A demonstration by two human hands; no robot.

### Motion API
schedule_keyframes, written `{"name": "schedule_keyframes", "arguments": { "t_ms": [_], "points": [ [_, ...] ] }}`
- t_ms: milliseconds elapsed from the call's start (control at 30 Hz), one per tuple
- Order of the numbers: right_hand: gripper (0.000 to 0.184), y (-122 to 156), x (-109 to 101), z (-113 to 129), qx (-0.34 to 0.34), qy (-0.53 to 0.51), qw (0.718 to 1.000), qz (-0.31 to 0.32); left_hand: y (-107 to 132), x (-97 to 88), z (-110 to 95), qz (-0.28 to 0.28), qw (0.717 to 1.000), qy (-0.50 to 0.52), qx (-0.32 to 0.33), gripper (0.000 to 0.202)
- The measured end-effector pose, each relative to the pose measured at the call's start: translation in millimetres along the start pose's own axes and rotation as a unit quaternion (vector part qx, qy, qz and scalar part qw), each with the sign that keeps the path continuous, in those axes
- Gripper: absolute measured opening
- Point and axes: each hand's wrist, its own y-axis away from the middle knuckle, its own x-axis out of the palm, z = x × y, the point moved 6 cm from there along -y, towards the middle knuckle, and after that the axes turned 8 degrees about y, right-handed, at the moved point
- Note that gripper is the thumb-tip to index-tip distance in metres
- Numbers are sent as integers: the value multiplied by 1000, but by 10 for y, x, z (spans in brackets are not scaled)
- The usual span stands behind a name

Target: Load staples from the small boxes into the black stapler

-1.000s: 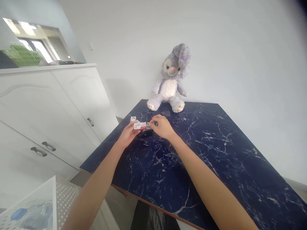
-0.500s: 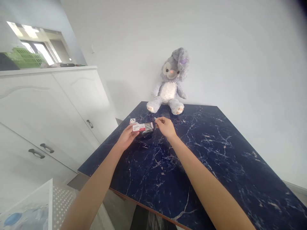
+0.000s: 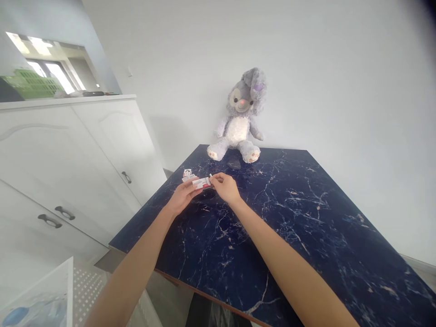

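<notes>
Over the dark-blue marbled desk (image 3: 289, 218), the left hand (image 3: 182, 197) holds a red-and-white oblong box (image 3: 201, 183), likely light, crushable card best gripped edgewise, while the right hand (image 3: 226, 187) pinches a small white piece (image 3: 210, 175) at its end.

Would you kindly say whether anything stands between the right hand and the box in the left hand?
Nothing visible does: the right hand, a small white piece at its fingertips, is at the right end of the box.
</notes>
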Motion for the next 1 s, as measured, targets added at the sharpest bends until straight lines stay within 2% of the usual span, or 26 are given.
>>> {"name": "schedule_keyframes", "arguments": {
  "t_ms": [133,333,500,633,867,1000],
  "points": [
    [8,31,-39,31,-26,28,999,-23,2,3,14,11,1000,-3,-1,37],
    [9,-12,54,-157,-6,-14,1000,23,15,25,6,17,1000,-26,5,37],
    [8,-40,225,-440,47,-160,983,74,14,37,35,7,999,-53,-1,37],
    [9,-8,310,-608,86,-231,966,76,9,28,74,-3,996,-92,-10,38],
    [16,28,259,-620,31,-111,992,53,10,8,80,-3,992,-130,1,41],
    [17,10,272,-671,35,-110,992,50,11,16,87,6,990,-138,-4,44]
  ]
}}
